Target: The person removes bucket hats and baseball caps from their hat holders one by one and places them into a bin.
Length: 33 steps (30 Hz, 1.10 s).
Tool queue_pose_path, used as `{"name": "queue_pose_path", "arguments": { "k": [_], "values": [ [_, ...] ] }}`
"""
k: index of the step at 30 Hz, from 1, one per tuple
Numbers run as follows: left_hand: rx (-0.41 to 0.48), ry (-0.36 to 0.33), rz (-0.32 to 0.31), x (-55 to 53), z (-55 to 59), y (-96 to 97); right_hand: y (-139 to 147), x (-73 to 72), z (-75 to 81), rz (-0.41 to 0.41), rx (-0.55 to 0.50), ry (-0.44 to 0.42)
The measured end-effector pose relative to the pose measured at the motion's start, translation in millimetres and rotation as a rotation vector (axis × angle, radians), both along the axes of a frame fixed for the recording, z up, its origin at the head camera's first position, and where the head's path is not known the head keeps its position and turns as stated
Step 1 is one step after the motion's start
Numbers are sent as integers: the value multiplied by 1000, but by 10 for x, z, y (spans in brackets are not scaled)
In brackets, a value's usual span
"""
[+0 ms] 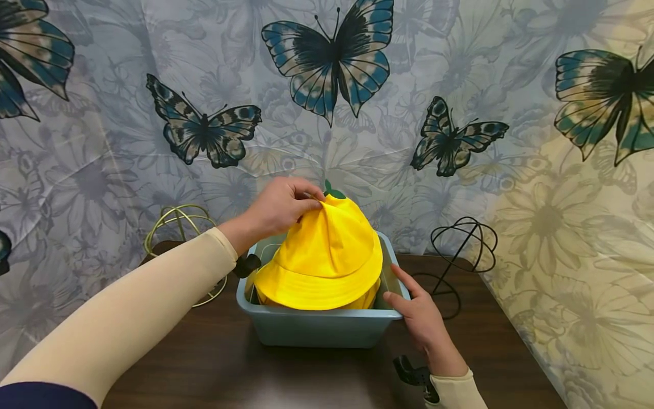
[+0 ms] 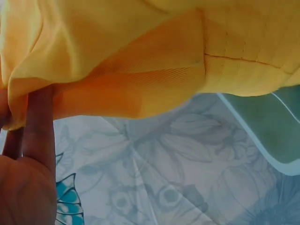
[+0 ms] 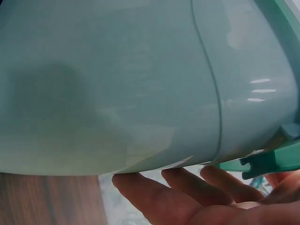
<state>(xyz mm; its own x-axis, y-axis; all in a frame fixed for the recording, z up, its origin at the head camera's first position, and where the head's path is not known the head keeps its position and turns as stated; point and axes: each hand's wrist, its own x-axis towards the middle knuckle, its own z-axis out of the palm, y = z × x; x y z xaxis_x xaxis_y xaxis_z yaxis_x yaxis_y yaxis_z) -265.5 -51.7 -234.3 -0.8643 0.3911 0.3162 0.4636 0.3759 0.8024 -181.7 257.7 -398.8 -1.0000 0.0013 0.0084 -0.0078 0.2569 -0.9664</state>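
Note:
My left hand (image 1: 278, 205) pinches the yellow bucket hat (image 1: 327, 244) near its top, beside a small green leaf-like tip (image 1: 333, 190). Its brim hangs down inside a light blue-green plastic basin (image 1: 322, 328), with more yellow cloth (image 1: 369, 296) beneath. In the left wrist view the fingers (image 2: 40, 126) hold a fold of the hat's fabric (image 2: 140, 89). My right hand (image 1: 424, 318) grips the basin's right rim near the front corner. Fingertips (image 3: 129, 180) touch the basin's outer wall (image 3: 117, 108) in the right wrist view.
The basin stands on a dark brown wooden table (image 1: 204, 352). A gold wire ornament (image 1: 179, 218) is behind my left forearm, and a black wire ornament (image 1: 462, 250) stands at the back right. A butterfly-patterned cloth (image 1: 327, 147) hangs behind the table.

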Motion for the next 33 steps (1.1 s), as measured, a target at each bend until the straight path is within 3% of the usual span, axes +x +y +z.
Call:
{"name": "queue_pose_path", "arguments": {
  "k": [12, 17, 26, 33],
  "values": [
    [-161, 160, -49, -228, -182, -64, -11, 4, 5, -15, -40, -17],
    [-170, 212, -56, -283, -249, -78, -8, 4, 1, -8, -42, -9],
    [-163, 333, -85, -285, -267, -20, -16, 0, 10, 9, -43, 3],
    [-196, 316, -128, -272, -356, -79, -20, 8, 12, -3, -53, -8]
  ]
}}
